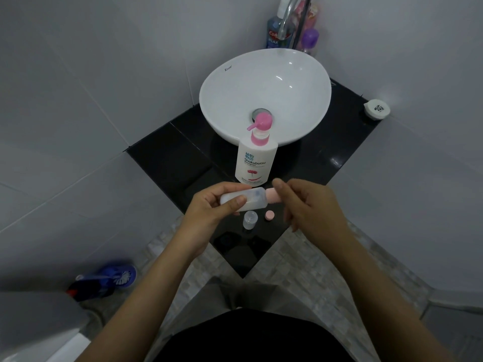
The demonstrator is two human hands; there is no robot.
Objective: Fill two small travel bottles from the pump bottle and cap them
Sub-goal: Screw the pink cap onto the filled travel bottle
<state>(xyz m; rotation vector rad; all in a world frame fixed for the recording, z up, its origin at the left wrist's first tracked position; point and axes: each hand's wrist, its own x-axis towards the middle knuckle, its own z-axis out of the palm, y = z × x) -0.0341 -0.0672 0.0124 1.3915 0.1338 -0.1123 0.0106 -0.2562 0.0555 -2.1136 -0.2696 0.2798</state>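
My left hand (209, 207) grips a small clear travel bottle (251, 198) lying sideways, its pink cap (272, 195) pointing right. My right hand (311, 205) is at that cap, fingers curled beside it; blur hides whether they pinch it. Below the hands, a second small clear bottle (250, 219) stands uncapped on the black counter (170, 155), with its loose pink cap (269, 215) beside it. The white pump bottle (256, 162) with a pink pump head stands just behind, in front of the sink.
A white basin (235, 84) sits on the counter, with a tap and several bottles (274, 35) behind it. A small white round container (377, 108) rests at the counter's right corner. A blue toilet brush (115, 276) lies on the floor at left.
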